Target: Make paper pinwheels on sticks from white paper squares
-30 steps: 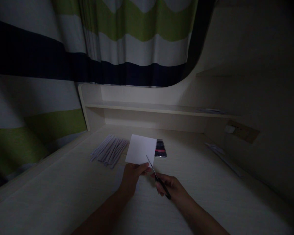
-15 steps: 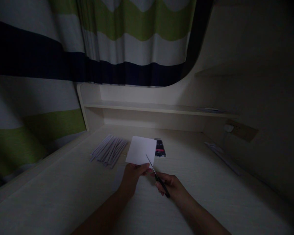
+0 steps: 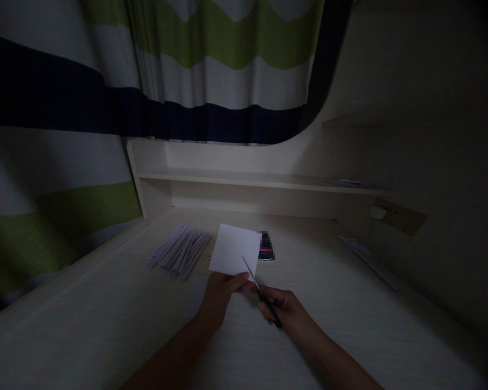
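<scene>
White and square, a sheet of paper (image 3: 235,249) is being held up over a pale wooden desk (image 3: 329,325), pinched at its near edge by the person's left hand (image 3: 219,295), whose fingers are curling closed around that edge. The right hand (image 3: 287,311) is gripping the dark handles of a pair of small steel scissors (image 3: 260,292), fingers wrapped shut on them, and the slim blades are reaching into the sheet near its right side.

The room is dim, and that is looking like the main hazard: the left thumb is sitting just beside the blades, so a snip taken blind could nick it. The sheet is being supported at one edge only, so it could flex and send the cut crooked or tear it.

Just beyond the sheet, a small dark packet with a red band (image 3: 265,250) is lying on the desk, partly hidden behind the paper. To the left, a loose bundle of narrow white paper strips (image 3: 180,252) is lying fanned out. A low shelf (image 3: 260,179) is running along the back, under a curtain striped green, white and navy (image 3: 211,65).
</scene>
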A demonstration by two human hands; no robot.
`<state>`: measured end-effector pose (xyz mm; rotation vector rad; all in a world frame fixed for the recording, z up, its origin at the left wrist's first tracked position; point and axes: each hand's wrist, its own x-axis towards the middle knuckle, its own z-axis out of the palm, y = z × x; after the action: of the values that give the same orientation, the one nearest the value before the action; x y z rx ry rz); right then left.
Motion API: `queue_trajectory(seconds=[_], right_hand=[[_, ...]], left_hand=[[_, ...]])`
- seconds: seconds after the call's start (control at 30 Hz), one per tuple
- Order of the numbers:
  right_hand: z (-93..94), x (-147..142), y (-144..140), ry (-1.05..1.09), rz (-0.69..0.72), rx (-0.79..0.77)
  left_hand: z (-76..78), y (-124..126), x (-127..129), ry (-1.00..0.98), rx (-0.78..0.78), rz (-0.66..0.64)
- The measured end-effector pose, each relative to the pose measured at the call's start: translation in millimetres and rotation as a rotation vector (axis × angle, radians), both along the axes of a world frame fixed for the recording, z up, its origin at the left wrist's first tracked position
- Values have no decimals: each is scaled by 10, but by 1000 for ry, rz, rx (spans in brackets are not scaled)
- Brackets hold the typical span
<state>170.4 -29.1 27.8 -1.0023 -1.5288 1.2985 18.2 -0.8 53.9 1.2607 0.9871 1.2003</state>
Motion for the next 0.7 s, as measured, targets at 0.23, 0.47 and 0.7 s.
queue_trajectory(seconds=[0.23, 0.47, 0.7], right_hand=[[-17, -14, -4, 4, -35, -21], [-77, -11, 10, 28, -40, -38], [-81, -4, 2, 56, -25, -38]], left_hand=[[38, 8, -25, -162, -51, 138], [210, -34, -63, -256, -29, 212], [328, -91, -65, -239, -53, 221]])
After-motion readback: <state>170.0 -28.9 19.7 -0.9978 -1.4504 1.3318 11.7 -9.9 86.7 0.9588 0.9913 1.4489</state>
